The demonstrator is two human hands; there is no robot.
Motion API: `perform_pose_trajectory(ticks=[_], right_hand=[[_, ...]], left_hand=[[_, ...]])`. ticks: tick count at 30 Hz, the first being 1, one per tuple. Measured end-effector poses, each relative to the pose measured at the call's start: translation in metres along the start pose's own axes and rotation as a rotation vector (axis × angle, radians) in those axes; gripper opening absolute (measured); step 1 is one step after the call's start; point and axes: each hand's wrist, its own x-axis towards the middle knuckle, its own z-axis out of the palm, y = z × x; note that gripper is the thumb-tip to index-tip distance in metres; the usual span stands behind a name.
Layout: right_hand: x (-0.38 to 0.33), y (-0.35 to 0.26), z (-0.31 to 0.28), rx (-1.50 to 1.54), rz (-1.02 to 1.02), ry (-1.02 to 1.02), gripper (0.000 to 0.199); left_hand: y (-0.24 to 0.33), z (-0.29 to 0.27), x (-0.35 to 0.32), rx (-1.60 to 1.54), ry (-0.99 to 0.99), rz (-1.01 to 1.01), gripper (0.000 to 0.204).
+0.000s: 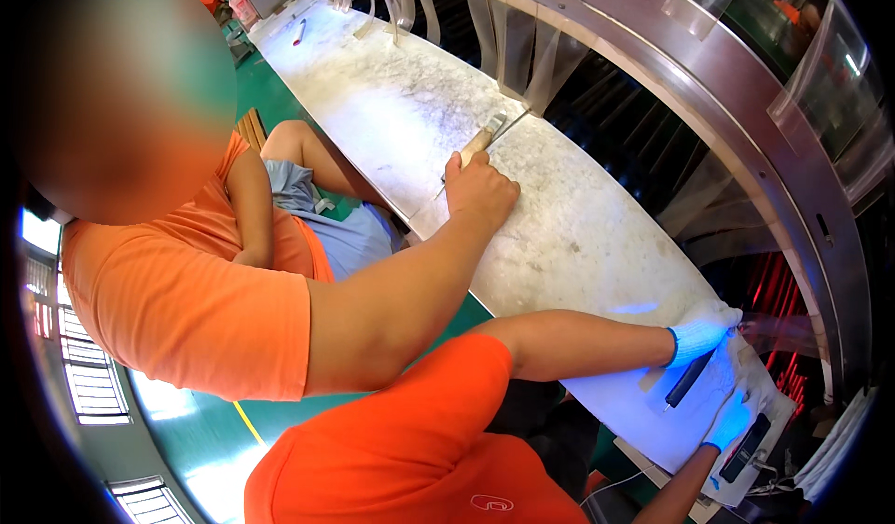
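Note:
My left hand (705,334), in a white knitted glove with a blue cuff, is at the far edge of the table beside the hanging clear strips. Its fingers are drawn together, and whatever is between them is too small to tell. Nearer to me, my right hand (730,421), gloved and lit blue, has its fingers closed over crumpled whitish sheeting (760,389); what they grip is unclear. Between the two hands lies a dark stick-like tool (688,381). A black oblong device (746,448) rests just right of my right hand.
On my left sits a co-worker in orange, whose bare hand (480,188) holds a wooden-handled tool (482,140) with a metallic end on the worn white table (569,235). A curved metal frame (653,53) with clear hanging strips (550,72) runs along the far side.

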Motion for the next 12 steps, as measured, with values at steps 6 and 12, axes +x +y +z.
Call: perform_pose_trajectory(ticks=[6, 12], right_hand=[[0.0003, 0.0055, 0.0012, -0.039, -0.015, 0.002, 0.050], [0.0024, 0.0027, -0.0019, -0.073, -0.011, -0.031, 0.050]], left_hand=[[0.0020, 0.0006, -0.0027, -0.029, -0.015, 0.000, 0.035], [0.0038, 0.0003, -0.0043, -0.033, -0.024, -0.010, 0.036]])
